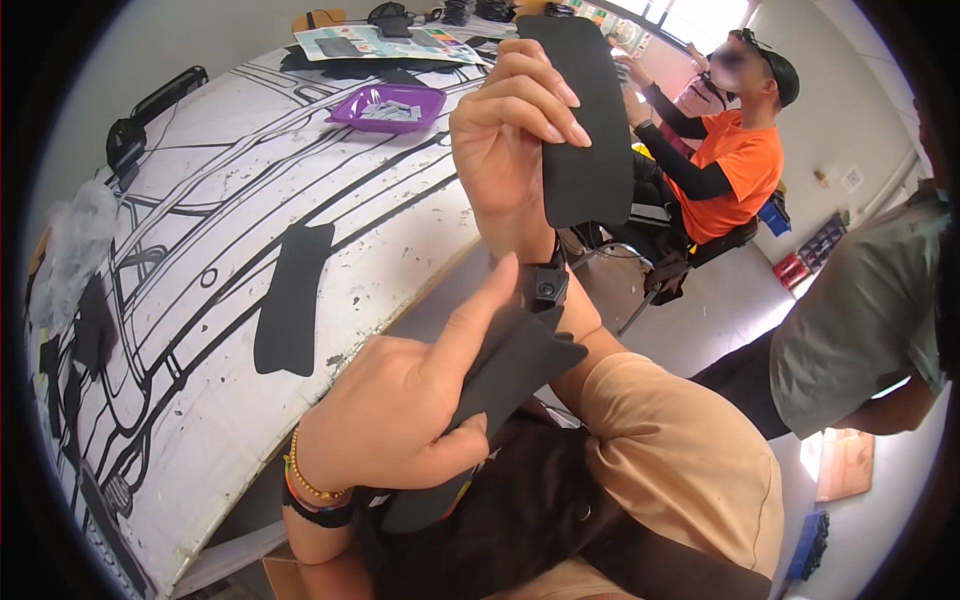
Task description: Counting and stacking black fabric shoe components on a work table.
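Observation:
Raised in front of me, my right hand (510, 140) is closed on a flat black foam-like piece (590, 130), its fingers lying across the left edge. Lower down, my left hand (385, 410) grips several similar black pieces (515, 365) with notched ends, held close to my body. Its index finger points up toward a small black camera (546, 287) strapped on my right wrist. Another black piece (293, 300) with a notched end lies flat on the table, left of my hands.
The white table (440, 215) has black line drawings. On it stand a purple tray (390, 108) of small packets, a printed sheet (385, 44) and a clear plastic bag (75, 255). A person in orange (735, 165) sits beyond; another in grey-green (860, 310) is at right.

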The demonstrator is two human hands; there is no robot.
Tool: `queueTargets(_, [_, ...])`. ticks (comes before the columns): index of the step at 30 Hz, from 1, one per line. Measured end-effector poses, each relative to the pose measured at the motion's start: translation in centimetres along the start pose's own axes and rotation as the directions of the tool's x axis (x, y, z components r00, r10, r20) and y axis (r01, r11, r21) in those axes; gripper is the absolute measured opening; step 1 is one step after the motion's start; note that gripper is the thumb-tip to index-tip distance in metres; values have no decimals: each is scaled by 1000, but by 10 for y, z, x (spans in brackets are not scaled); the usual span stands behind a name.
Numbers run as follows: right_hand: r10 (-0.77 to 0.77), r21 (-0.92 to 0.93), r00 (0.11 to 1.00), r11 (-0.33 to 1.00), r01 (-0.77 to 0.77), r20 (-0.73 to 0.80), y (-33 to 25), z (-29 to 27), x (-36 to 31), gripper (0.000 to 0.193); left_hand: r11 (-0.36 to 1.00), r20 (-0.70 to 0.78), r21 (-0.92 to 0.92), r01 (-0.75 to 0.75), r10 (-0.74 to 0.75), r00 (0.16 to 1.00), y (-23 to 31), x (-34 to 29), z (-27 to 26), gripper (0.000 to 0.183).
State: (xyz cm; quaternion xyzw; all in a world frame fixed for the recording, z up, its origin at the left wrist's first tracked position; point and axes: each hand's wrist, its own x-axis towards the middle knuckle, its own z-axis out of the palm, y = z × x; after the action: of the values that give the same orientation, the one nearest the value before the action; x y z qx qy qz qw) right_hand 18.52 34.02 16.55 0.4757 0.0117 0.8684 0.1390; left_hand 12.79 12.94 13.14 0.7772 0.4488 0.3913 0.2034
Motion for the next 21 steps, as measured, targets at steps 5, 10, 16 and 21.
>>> queueTargets(5, [82,-85,995,993,-77,50,-14,-8,-13,13,995,-303,-85,57,-80,950,-3,-15,-16,94])
queueTargets(10, [64,-498,986,857,-132,-151,0,-31,-33,14,908,-716,-419,-2,-329,615,-5,-21,-13,46])
queueTargets(16, [-107,-840,834,16,-542,-541,20,-38,-67,28,920,-792,-183,346,-346,503,-54,-19,-12,22])
queueTargets(21, [-145,-764,949,-565,-313,-282,27,-57,-84,26,904,-827,-169,393,-347,443,-82,-33,2,27])
